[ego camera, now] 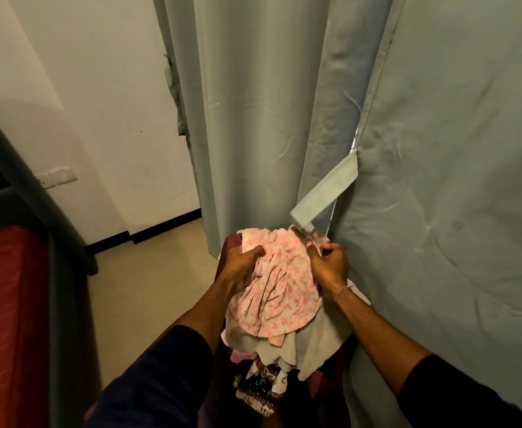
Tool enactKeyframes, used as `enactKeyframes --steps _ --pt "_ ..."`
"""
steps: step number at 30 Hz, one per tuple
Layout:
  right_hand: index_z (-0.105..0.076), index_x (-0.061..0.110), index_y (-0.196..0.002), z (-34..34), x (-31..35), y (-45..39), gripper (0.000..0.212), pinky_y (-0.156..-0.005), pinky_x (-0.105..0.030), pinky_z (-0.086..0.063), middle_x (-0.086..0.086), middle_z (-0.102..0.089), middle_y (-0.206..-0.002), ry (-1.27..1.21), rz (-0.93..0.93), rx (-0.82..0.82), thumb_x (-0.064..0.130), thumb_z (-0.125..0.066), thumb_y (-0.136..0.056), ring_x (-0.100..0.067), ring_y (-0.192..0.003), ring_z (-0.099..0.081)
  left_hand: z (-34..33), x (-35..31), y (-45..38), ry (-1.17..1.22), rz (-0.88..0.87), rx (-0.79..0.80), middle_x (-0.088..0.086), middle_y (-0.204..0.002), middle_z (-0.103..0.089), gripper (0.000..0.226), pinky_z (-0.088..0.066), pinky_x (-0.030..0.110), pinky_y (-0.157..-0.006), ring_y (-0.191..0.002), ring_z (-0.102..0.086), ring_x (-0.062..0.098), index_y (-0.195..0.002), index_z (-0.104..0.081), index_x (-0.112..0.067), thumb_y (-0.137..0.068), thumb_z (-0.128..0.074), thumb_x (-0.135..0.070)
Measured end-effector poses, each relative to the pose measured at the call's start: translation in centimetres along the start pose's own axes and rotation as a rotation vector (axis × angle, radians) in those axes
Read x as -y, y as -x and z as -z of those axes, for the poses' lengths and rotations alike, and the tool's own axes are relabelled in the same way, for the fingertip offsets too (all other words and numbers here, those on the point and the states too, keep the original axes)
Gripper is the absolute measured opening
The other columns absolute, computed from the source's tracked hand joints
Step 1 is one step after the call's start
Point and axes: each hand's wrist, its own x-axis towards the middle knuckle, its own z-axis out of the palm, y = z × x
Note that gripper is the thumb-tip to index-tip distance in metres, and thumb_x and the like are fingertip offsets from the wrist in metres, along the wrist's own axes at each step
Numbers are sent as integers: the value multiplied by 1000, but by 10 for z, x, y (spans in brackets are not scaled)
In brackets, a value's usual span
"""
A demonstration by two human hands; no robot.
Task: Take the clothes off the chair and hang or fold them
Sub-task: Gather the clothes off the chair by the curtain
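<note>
Pink-printed cotton garment (279, 279): top item of the heap, bunched, held at both sides; its long axis runs from the far edge of the heap toward the person.
Head view, left hand (243, 267): fingers curled into the garment's left edge, gripping a fold of it.
Head view, right hand (327, 267): fingers curled round the garment's upper right corner, pinching gathered cloth; a thin bracelet (343, 290) sits at the wrist.
Deciding relation: the garment lies between the two hands, directly ahead and below the camera; both hands are equally near, one on each side, so a lift straight up and toward the person looks like the natural move.
Heap beneath: a cream cloth (312, 344) lies directly under the pink garment, and a dark-and-white patterned piece (259, 387) lies nearer the person, partly covered.
Chair (228, 245): dark maroon, mostly hidden by the clothes; serves as the holder of the whole heap.
Snag risk, judged: a pale curtain tie-back strap (324, 193) hangs down and touches the heap's far right corner, just beside the right hand.
Surroundings: grey curtain (269, 118) close behind the chair; red bed (9, 304) to the left, well apart; beige floor (148, 273) between.
Progress, judged: early, most clothes remain on the chair.
</note>
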Motion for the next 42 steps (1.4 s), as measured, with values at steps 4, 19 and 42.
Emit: enactKeyframes --steps 4,19,42 --pt "-37 8 -149 7 -11 6 95 -114 -47 -32 -19 -41 -151 481 -92 91 76 -52 -84 -42 -138 -38 8 -2 -45 -29 -87 -8 5 -114 -69 77 -58 49 -88 -99 -68 29 -120 -60 -24 -49 -78 -48" --pt "-35 12 -153 22 28 29 50 -111 -38 -36 -13 -45 -153 44 211 -44 21 -44 -105 -36 -137 -44 -14 -57 12 -271 -384 18 3 -107 -71 69 -56 53 -90 -99 -67 27 -115 -64 -21 -68 -62 -72" --pt "-27 23 -151 112 188 133 108 -108 -44 -45 -8 -49 -145 141 853 172 70 -76 -67 -28 -130 -51 -16 -154 204 443 -456 473 28 -134 -56 58 -43 57 -108 -124 -56 41 -138 -52 2 -92 -65 -31"
